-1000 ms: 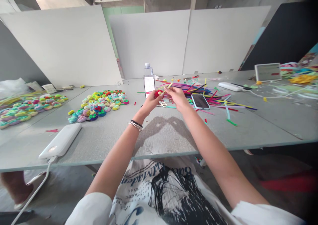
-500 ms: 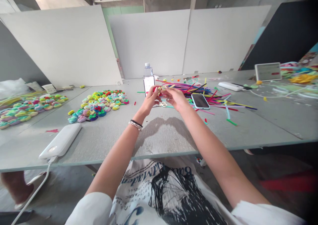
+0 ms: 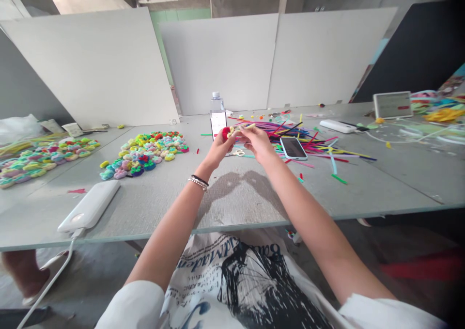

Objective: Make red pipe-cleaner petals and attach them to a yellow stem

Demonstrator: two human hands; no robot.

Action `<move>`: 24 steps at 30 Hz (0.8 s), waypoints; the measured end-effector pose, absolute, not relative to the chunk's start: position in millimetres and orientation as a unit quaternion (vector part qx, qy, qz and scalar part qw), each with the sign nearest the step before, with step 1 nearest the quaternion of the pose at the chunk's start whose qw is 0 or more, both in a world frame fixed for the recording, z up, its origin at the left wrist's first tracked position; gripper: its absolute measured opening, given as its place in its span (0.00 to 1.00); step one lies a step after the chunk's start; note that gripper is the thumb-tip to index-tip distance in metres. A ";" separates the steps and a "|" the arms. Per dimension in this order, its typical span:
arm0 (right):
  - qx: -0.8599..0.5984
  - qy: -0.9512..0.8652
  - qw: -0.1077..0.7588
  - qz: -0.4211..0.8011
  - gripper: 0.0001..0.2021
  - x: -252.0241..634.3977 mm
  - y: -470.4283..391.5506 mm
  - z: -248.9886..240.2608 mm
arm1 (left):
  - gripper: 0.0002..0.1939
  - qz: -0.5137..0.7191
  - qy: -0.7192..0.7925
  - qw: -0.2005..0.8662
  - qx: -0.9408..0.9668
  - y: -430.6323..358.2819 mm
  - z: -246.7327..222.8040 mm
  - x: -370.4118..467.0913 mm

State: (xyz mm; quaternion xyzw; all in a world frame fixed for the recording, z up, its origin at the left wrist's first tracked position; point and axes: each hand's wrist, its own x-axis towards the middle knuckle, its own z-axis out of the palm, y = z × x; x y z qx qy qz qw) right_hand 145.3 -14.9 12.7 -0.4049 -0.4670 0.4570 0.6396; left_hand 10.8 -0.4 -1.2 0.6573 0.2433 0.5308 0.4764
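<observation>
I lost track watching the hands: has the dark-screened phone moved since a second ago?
No. Judged against the white scissors handles on the table, the dark-screened phone has shifted neither way; it lies to their right.

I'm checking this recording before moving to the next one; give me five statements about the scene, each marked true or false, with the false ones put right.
1. The left hand holds a small red and pale yellow fuzzy piece. True.
2. The right hand rests flat on the table. False: it is raised, its fingers at a pale yellow strip.
3. The blue-edged phone lies to the right of the right hand. True.
4. The bracelets are on the right wrist. False: they are on the left wrist.
5. The white power bank near the front edge has a white cable running from it. True.
</observation>
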 end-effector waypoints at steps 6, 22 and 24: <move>-0.408 -0.599 0.648 0.235 0.08 143.3 -5.8 5.2 | 0.14 0.574 0.280 0.488 0.595 2.1 -0.1 11.3; -0.378 -0.798 0.458 -0.102 0.04 131.9 -24.8 -1.8 | 0.18 0.633 0.313 0.420 0.570 15.1 -3.6 -1.2; -0.381 -0.775 0.497 -0.088 0.04 133.0 -22.4 -1.1 | 0.20 0.600 0.301 0.451 0.589 13.0 -2.2 -3.3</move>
